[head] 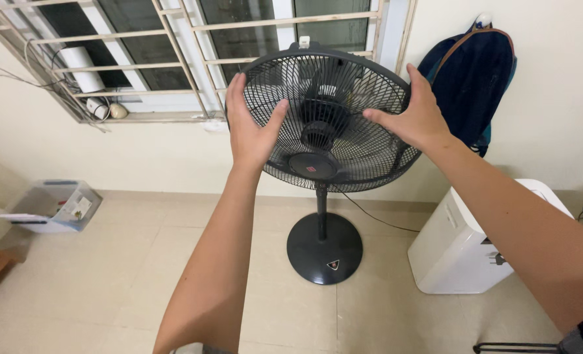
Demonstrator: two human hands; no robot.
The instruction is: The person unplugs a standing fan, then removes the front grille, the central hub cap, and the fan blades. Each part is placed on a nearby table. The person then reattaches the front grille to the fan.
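— Two hands are seen on the black fan grille (pixel 334 154), which fills the upper middle of the frame. What is noted at the far left?

— At the left edge, a clear plastic box (pixel 50 204) with papers is set on the tiled floor (pixel 108 288); above it, a barred window (pixel 173 52) is seen in the upper left.

— And the hands?

— The left hand (pixel 251 124) is spread wide and pressed against the left rim of the grille, thumb laid across the wires. Right of centre, the right hand (pixel 415 115) is likewise opened flat on the right rim. Nothing is held free of the fan; the guard is merely gripped at both sides.

— How far is the work judged to be?

— At an early stage, it would seem: the front guard is still seated on the fan, the blades are still enclosed behind it, and no clip is seen undone, though this cannot be told for certain. The round base (pixel 324 249) is stood on the floor at lower centre.

— Further right?

— A dark blue backpack (pixel 468 78) is hung on the wall at upper right, and a white appliance (pixel 468 242) is placed at lower right.
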